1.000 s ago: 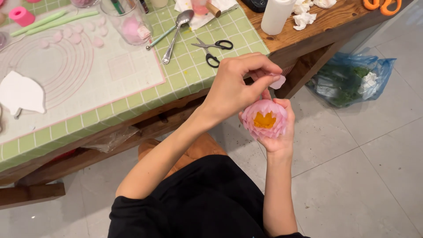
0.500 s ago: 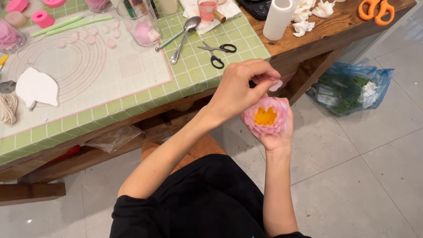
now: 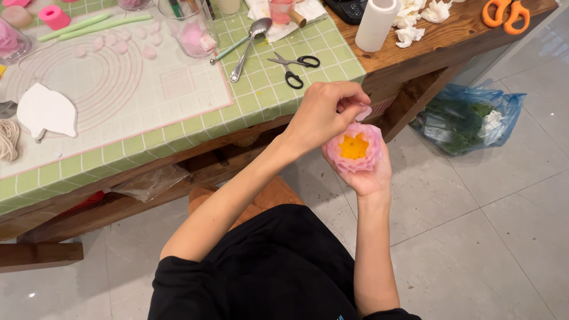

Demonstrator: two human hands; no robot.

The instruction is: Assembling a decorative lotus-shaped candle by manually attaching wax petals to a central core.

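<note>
Left hand (image 3: pixel 323 115) pinching, right hand (image 3: pixel 364 175) cupped upward, seemingly touching

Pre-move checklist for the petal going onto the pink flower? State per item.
1. Flower supported: right hand cups the pink flower from below. Ok.
2. Petal in grip: left hand pinches a pale pink petal at the flower's upper rim. Ok.
3. Yellow centre unobstructed: visible, not covered by petals. Ok.
4. Petal bonded to flower: contact point hidden by fingers. Cannot tell.
5. Backing under the work: flower is held over the floor, off the green tiled table. Not ok.
6. Black scissors clear of hands: lying on the table, apart. Ok.
</note>
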